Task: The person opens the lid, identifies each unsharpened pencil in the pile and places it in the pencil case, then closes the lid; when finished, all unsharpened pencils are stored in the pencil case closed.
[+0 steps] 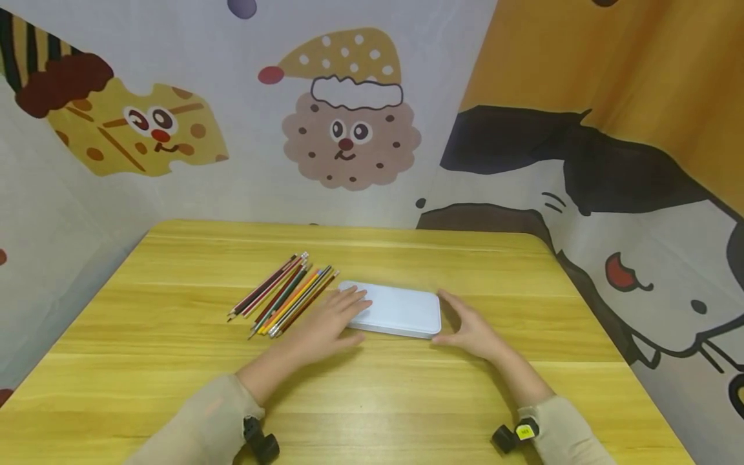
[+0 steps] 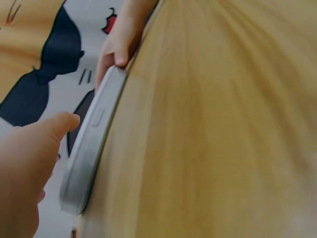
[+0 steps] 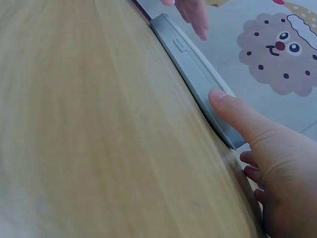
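Observation:
A flat white case [image 1: 401, 309] with rounded corners lies closed on the table, a small raised catch on its front side. My left hand [image 1: 332, 320] is over the case's left end, fingers spread and fairly straight; in the left wrist view its thumb [image 2: 64, 123] stands off the front side. My right hand [image 1: 473, 329] holds the right end, with its thumb [image 3: 228, 105] on the front side and the other fingers round towards the back corner. Just left of the case, several pencils [image 1: 285, 294] lie side by side at a slant, close to my left hand.
The wooden table [image 1: 372, 400] runs back to a wall cloth [image 1: 232, 200] printed with cartoon figures. More of this cloth hangs along the left and right sides. A small dark camera [image 1: 261, 442] sits on my left wrist, and another wrist camera [image 1: 506, 439] on my right.

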A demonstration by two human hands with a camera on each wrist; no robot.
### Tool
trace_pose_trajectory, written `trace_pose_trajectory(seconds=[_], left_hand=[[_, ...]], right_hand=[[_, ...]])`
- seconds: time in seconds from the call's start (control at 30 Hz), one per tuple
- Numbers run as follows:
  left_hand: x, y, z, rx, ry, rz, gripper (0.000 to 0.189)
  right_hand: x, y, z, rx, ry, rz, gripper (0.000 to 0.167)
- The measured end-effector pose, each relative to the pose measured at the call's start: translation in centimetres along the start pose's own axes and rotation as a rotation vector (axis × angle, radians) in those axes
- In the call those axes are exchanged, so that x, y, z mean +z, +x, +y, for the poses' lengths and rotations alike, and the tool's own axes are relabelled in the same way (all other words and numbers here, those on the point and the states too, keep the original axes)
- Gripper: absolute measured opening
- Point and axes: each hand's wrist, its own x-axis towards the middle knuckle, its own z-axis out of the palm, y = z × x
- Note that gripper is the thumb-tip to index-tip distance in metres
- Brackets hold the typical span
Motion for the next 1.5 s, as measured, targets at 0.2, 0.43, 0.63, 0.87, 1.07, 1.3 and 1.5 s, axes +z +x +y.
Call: trace_pose_trajectory(seconds=[0.2, 0.43, 0.63, 0.87, 1.07, 1.3, 1.5], left_hand=[[1.0, 0.9, 0.4, 0.014, 0.035, -0.084, 0.063], [1.5, 2.0, 1.0, 0.040, 0.073, -0.122, 0.061], [2.0, 3.3, 1.3, 0.083, 0.161, -0.152, 0.056], [2.6, 4.4, 1.4, 0.120, 0.262, -0.173, 0.059], [2.9, 4.8, 1.9, 0.126, 0.400, -0.223, 0.052], [3.1, 5.5, 3.2, 0.199, 0.662, -0.302, 0.046], [3.5, 5.3, 3.8, 0.237, 0.788, -0.277, 0.045]], right_hand=[[0.3, 0.1, 0.0, -0.008, -0.011, -0.008, 0.109], [0.6, 0.5, 0.1, -0.007, -0.010, 0.001, 0.107], [0.6, 0.6, 0.4, -0.006, 0.002, 0.004, 0.104], [0.5, 0.8, 0.7, -0.019, 0.003, 0.001, 0.102], [0.2, 1.2, 1.0, -0.041, 0.009, 0.000, 0.100], [-0.2, 1.2, 1.0, -0.017, -0.010, -0.013, 0.102], [-0.3, 1.2, 0.9, -0.009, -0.005, -0.024, 0.101]])
